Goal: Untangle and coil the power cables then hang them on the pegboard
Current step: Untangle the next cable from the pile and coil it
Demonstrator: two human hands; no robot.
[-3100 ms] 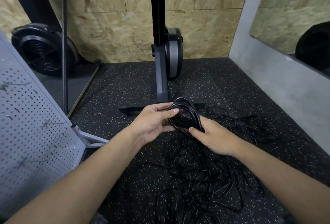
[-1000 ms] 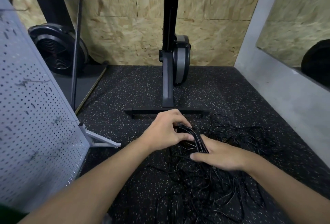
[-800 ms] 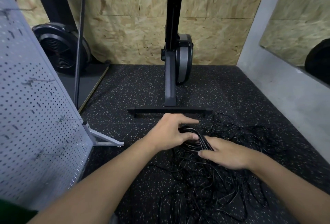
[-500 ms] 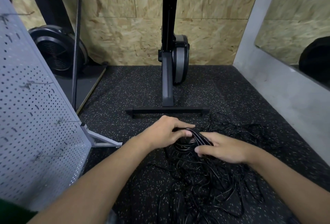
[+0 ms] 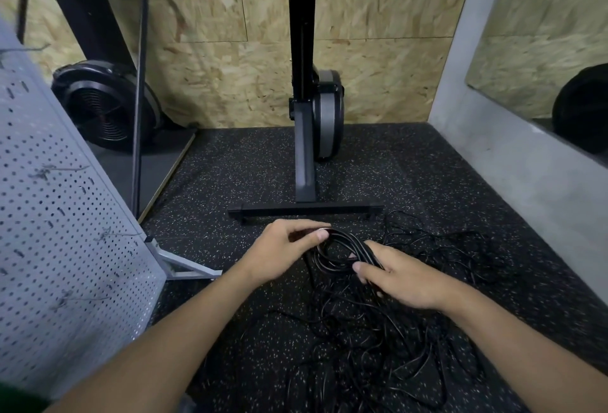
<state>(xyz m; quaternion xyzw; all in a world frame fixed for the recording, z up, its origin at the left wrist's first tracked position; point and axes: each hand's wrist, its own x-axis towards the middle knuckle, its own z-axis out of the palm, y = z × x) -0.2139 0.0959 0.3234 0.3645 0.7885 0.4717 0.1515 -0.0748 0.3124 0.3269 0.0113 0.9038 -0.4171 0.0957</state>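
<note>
Both hands have sunk floorward since earlier: right of the pegboard at nine o'clock, the left hand pinches the top of the coil, near the machine base at twelve, the right hand curls round its strands, and coiling, seemingly midway, next needs slack freed from the snag-prone tangle at five o'clock.

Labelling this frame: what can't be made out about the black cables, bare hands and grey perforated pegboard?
Head view, coiled black cable bundle: ends unseen, partly covered by the left hand and right hand.
Head view, loose black cable tangle: strand count lost against dark speckled floor; bottom edge cuts it.
Head view, grey perforated pegboard: left edge cuts it; hooks blurred.
</note>
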